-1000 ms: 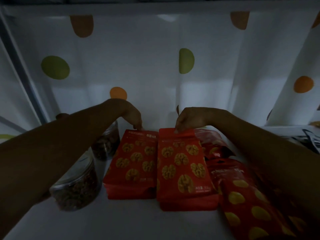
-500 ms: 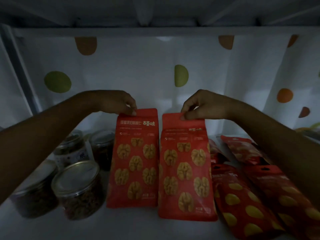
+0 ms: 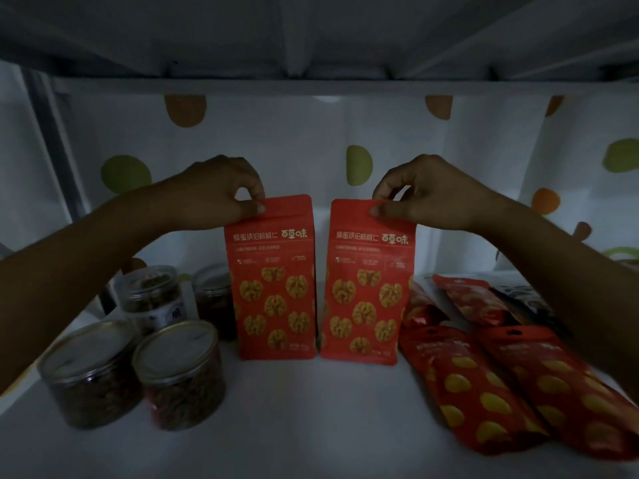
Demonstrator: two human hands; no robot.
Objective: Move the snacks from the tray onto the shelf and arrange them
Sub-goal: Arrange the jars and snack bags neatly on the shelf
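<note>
From the head view, dim light falls on a white shelf (image 3: 311, 426) with two red walnut bags standing upright side by side at its middle, a narrow gap between them. The left hand (image 3: 221, 191) pinches the top left corner of the left walnut bag (image 3: 273, 288) between thumb and forefinger, and the right hand (image 3: 425, 191) pinches the top edge of the right walnut bag (image 3: 368, 295) the same way, near its middle; both bags have their printed fronts towards the camera and their bottoms down on the shelf. To the left of the bags stand four clear jars with dark contents: two front jars (image 3: 181, 375) with pale lids close to the camera and side by side, and two back jars (image 3: 152, 299) behind them, the right one of these just beside the left bag. To the right lie flat red pouches (image 3: 477, 388) printed with yellow shapes, two long ones near the front touching along their sides and at least two more behind them, partly hidden by the right forearm. A white dotted curtain (image 3: 311, 140) with green and orange spots hangs behind everything, and the underside of an upper shelf (image 3: 311, 36) runs across the top
</note>
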